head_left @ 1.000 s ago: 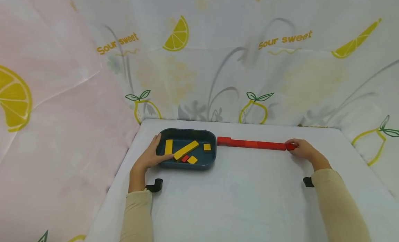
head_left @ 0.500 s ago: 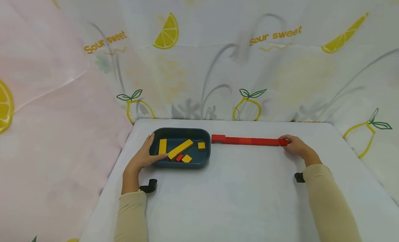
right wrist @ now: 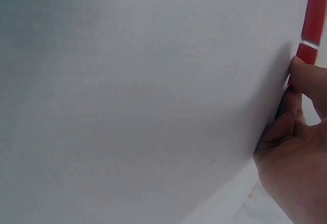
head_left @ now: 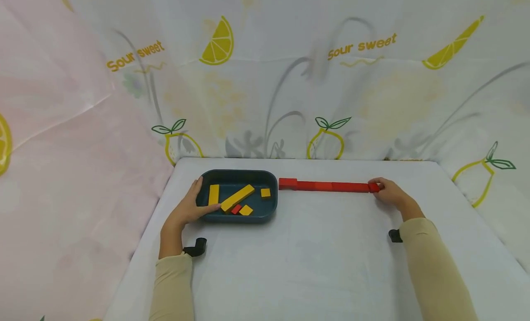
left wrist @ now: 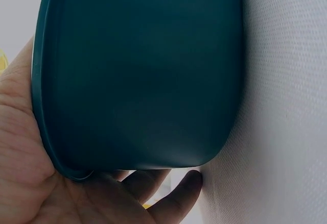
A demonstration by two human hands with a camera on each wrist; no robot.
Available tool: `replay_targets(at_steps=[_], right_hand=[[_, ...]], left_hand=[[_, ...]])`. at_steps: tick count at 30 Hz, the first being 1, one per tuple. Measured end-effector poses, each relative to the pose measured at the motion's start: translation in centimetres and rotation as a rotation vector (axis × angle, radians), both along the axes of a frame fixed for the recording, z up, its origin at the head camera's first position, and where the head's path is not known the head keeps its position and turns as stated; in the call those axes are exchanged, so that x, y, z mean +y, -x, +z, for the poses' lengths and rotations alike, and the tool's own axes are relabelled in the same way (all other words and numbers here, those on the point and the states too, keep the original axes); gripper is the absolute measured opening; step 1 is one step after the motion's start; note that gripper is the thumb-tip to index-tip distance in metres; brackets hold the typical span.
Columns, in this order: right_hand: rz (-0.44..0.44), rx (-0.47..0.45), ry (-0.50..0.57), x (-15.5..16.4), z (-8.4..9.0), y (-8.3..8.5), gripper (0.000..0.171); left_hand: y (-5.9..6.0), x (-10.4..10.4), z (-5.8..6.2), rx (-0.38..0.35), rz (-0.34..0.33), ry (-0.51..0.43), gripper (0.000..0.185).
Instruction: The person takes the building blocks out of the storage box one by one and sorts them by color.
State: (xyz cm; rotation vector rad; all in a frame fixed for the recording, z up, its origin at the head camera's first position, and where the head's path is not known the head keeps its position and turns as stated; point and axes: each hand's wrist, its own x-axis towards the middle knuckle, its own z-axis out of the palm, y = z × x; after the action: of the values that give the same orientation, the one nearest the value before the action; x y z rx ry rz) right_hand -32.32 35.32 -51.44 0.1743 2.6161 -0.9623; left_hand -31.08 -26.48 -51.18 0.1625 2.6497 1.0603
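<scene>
My left hand (head_left: 186, 210) holds the left end of a dark blue-green tray (head_left: 236, 219), thumb over the rim and fingers along the outer wall. Inside lie a short yellow bar (head_left: 213, 193), a long yellow bar (head_left: 238, 197), a yellow square block (head_left: 265, 193), another yellow block (head_left: 246, 210) and a small red block (head_left: 236, 209). To the tray's right runs a row of red blocks (head_left: 349, 187), its left block (head_left: 287, 183) standing wider than the rest. At the row's right end my right hand (head_left: 391, 192) pinches a red block (right wrist: 307, 54); a thin gap separates them in the right wrist view.
The white-covered table (head_left: 306, 247) reaches back to a lemon-print curtain (head_left: 265, 82), which also hangs at the left and right. Dark wrist mounts (head_left: 195, 247) stick out from both wrists.
The whole scene has shifted left in the head view as the head turned. Both hands keep their holds, and the pinched red block stays at the row's right end.
</scene>
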Motion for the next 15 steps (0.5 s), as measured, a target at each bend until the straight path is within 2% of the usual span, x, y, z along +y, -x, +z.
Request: replay_targets(at_steps=[15], right_hand=[[-0.055, -0.023, 0.019, -0.36, -0.44, 0.01, 0.053]], left_hand=[[-0.07, -0.05, 0.02, 0.0, -0.002, -0.014, 0.119]])
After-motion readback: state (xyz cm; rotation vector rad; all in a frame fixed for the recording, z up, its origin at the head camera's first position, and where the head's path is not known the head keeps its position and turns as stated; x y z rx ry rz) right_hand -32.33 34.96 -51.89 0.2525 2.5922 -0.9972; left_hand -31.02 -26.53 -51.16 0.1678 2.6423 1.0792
